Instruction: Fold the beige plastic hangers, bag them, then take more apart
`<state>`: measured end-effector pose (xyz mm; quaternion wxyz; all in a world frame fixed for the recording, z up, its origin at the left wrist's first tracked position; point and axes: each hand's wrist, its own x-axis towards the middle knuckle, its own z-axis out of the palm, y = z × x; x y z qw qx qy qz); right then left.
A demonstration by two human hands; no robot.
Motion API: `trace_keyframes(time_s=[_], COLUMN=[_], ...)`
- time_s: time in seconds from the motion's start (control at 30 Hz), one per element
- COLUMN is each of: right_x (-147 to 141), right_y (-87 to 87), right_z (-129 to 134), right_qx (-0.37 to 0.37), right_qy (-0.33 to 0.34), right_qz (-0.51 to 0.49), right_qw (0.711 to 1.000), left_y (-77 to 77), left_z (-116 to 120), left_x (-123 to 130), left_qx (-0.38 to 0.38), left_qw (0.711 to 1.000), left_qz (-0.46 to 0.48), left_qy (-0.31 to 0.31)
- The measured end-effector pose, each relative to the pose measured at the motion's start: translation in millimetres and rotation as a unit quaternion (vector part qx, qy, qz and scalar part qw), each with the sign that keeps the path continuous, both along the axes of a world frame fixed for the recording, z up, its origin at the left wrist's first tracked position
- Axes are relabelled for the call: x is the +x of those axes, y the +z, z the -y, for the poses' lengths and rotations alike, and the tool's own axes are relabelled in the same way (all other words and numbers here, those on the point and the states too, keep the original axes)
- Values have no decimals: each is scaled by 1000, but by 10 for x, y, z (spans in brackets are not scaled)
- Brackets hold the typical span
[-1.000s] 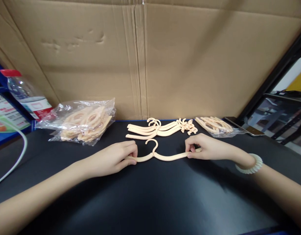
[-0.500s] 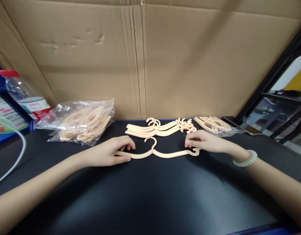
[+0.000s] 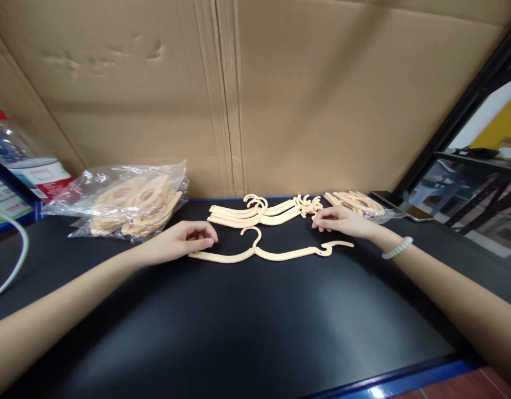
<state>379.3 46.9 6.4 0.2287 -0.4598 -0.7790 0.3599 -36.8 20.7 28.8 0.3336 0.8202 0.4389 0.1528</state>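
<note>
A cream folding clothes hanger (image 3: pixel 284 255) lies spread on the black table, its hook pointing away from me. A small curved end piece (image 3: pixel 326 249) sits at its right tip and sticks out to the right. My left hand (image 3: pixel 182 241) is loosely closed just above the left tip, with no object visible in its fingers. Beyond the right arm, my right hand (image 3: pixel 340 220) has its fingers pressed together beside a heap of small hook pieces (image 3: pixel 308 206). Whatever its fingertips hold is hidden. Behind the hanger lies a stack of similar hanger arms (image 3: pixel 234 220).
A clear bag of cream parts (image 3: pixel 134 205) lies at the left, near a plastic bottle (image 3: pixel 39 172) and a white cable (image 3: pixel 22 249). Back right are another bag of parts (image 3: pixel 359 203) and a phone (image 3: pixel 404 208). A cardboard wall (image 3: pixel 313 100) closes off the back.
My left hand has let go of the hanger's left end and lifted slightly. My right hand has moved away from the right tip toward the hook pieces. The end piece now points outward. The view has shifted.
</note>
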Motion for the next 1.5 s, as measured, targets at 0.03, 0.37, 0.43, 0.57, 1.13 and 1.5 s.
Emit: trace_keyframes(time_s=[0.03,0.37,0.43,0.57,1.13,1.5], right_x=[4,-47,-65,-89,-43,-28], right_y=[-9,-64,-56,-44,-51,-43], right_z=[-9,-32,-18,7,6,1], right_qx=[1,14,14,10,-75,-99], right_qy=[-1,-27,-30,-40,-92,-95], right_qz=[0,-10,-13,-18,-119,-128], right_qw=[1000,999,999,999,986,982], left_y=[-14,-143,-140,-133,-129,-148], left_z=[9,10,17,35,45,38], left_x=[13,79,84,91,100,97], left_qx=[4,28,27,30,50,52], left_qw=[1000,994,994,994,994,994], left_qz=[6,76,76,80,69,68], left_qy=[7,74,75,70,72,71])
